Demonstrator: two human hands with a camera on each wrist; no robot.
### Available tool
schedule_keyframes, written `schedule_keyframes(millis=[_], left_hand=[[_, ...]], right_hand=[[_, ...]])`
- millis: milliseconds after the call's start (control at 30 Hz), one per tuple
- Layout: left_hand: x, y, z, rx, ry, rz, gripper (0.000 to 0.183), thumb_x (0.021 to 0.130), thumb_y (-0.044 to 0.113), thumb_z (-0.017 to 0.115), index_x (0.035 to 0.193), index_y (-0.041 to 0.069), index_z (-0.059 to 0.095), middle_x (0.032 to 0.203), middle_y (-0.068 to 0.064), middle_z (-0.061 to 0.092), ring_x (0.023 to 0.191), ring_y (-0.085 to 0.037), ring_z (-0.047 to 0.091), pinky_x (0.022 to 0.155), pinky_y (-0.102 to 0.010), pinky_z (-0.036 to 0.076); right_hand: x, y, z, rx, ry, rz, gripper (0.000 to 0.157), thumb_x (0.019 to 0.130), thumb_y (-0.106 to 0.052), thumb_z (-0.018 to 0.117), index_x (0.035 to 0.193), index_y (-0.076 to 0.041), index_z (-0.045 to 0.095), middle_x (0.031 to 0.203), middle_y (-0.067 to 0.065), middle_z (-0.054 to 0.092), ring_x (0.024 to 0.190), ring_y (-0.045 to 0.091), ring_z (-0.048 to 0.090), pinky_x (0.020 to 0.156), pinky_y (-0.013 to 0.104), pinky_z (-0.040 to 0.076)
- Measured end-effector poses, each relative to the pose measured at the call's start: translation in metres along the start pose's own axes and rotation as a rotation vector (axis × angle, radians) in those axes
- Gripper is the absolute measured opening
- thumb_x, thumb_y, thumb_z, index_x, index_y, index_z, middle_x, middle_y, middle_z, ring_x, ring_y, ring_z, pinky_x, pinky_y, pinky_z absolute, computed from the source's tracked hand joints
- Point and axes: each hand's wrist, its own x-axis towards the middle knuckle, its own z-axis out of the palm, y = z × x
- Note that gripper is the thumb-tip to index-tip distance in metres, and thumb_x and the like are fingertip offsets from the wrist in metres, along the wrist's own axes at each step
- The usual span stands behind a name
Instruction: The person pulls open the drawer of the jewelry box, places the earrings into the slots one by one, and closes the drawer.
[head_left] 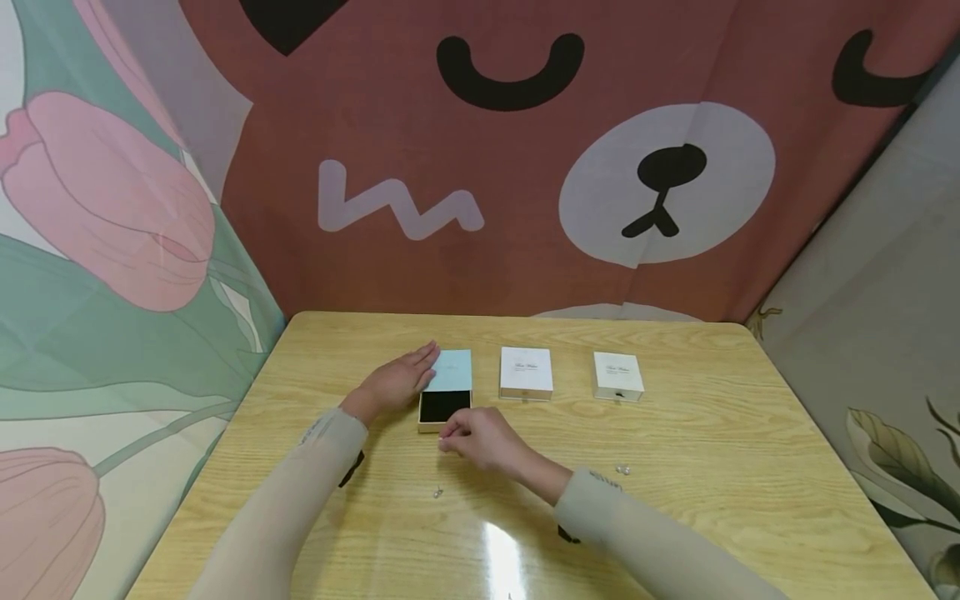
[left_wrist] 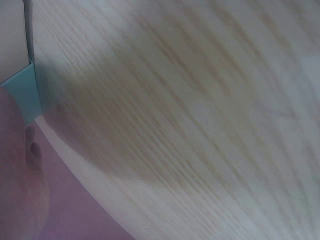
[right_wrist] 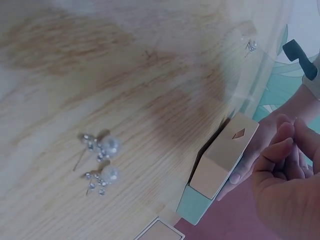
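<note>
Script on two white boxes (head_left: 526, 370): illegible. Pale-blue box (head_left: 453, 368) at their 9 o'clock: faint marking, black-lined drawer (head_left: 445, 407) part-out. Left hand (head_left: 397, 382) at its 9 o'clock, fingers straight; right hand (head_left: 486, 438) at 5 o'clock, thumb and fingertips together, whether on anything, cannot tell

- The head view is evenly, moderately lit, with one white glare (head_left: 504, 560) on the near part of the table (head_left: 712, 450).
- The left wrist view is dim, hazy and soft, a broad shadow (left_wrist: 125, 115) blurring across the wood grain.
- The right wrist view looks washed out; small shadows lie beside the pearl earrings (right_wrist: 110, 147), and the table's edge bows.
</note>
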Motion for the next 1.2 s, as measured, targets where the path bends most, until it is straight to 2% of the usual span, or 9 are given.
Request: schedule_keyframes(millis=[233,467,633,1200], left_hand=[[0.0,-0.001,0.002,0.014,0.0,-0.008,0.058,0.113,0.037,0.028,0.162,0.008,0.02,0.169,-0.009,0.016,0.155,-0.028,0.02,0.125,-0.046,0.025],[0.0,-0.002,0.002,0.028,-0.008,-0.011,0.058,0.113,0.038,0.028,0.163,0.009,0.018,0.169,-0.008,0.015,0.155,-0.027,0.02,0.125,-0.045,0.025],[0.0,-0.001,0.001,0.033,-0.001,-0.007,0.058,0.113,0.037,0.029,0.162,0.009,0.018,0.169,-0.009,0.016,0.155,-0.027,0.021,0.124,-0.045,0.026],[0.0,0.0,0.001,0.039,0.004,0.0,0.057,0.113,0.035,0.028,0.162,0.008,0.019,0.169,-0.009,0.016,0.154,-0.027,0.021,0.124,-0.045,0.027]], right_hand=[[0.005,0.0,-0.003,0.007,0.056,-0.048,0.006,0.092,-0.018,0.077,0.09,-0.013,0.077,0.08,-0.005,0.074,0.066,0.003,0.06,0.055,0.019,0.048],[0.013,0.003,-0.006,-0.023,0.098,-0.066,0.005,0.092,-0.019,0.077,0.088,-0.016,0.076,0.078,-0.01,0.07,0.071,0.002,0.061,0.064,0.02,0.052],[0.02,0.005,-0.004,-0.042,0.125,-0.089,0.004,0.092,-0.017,0.076,0.09,-0.014,0.076,0.08,-0.009,0.069,0.072,0.002,0.061,0.066,0.02,0.054],[0.038,0.009,0.002,-0.045,0.194,-0.057,0.004,0.091,-0.013,0.077,0.093,-0.011,0.08,0.081,-0.006,0.073,0.073,0.003,0.063,0.065,0.019,0.054]])
